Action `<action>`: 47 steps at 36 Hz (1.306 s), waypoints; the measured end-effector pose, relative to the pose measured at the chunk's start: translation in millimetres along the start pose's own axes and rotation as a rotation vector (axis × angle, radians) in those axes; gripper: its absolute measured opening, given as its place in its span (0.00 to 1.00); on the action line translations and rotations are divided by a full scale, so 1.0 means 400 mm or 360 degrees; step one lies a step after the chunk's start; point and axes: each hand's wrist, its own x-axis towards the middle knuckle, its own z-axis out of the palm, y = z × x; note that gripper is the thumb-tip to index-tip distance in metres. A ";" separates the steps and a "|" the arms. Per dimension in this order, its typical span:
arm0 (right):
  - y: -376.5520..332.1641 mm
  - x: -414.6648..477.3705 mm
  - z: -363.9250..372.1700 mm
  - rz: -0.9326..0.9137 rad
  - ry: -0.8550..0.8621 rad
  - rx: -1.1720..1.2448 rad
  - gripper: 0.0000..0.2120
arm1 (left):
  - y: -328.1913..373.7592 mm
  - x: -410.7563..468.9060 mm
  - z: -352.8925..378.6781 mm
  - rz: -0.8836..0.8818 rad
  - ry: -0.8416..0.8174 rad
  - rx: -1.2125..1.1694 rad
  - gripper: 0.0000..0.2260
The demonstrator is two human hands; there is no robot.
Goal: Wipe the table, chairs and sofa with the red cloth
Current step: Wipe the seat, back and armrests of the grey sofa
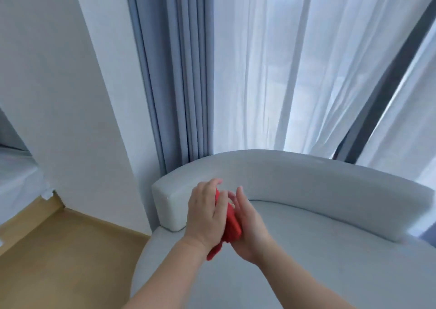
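Observation:
The red cloth (232,226) is folded up and sandwiched between my two hands, a loose end hanging below my left wrist. My left hand (207,214) lies over its left side with the fingers curled round the top of the cloth. My right hand (250,228) supports the cloth from the right, palm against it and fingers straight, pointing up. Both hands hover above the left part of the pale grey sofa (318,249), just in front of its curved backrest (306,181) and near its left end.
Blue-grey curtains (174,84) and sheer white curtains (295,72) hang right behind the sofa. A white wall (59,84) stands to the left, with wooden floor (59,249) below it. A dark window frame (382,96) runs diagonally at right.

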 end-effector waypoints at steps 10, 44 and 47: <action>-0.158 -0.321 -0.271 -0.0285 -0.0047 -0.0315 0.36 | 0.256 -0.029 0.258 0.0076 -0.0217 0.0177 0.23; -0.476 -0.661 -1.060 -0.0311 0.1860 -0.0239 0.11 | 0.690 0.047 1.212 0.0676 -0.1554 -0.0311 0.08; -0.495 -0.611 -1.110 -0.0510 0.1997 0.0056 0.13 | 0.690 0.082 1.273 0.0653 -0.1712 -0.0414 0.08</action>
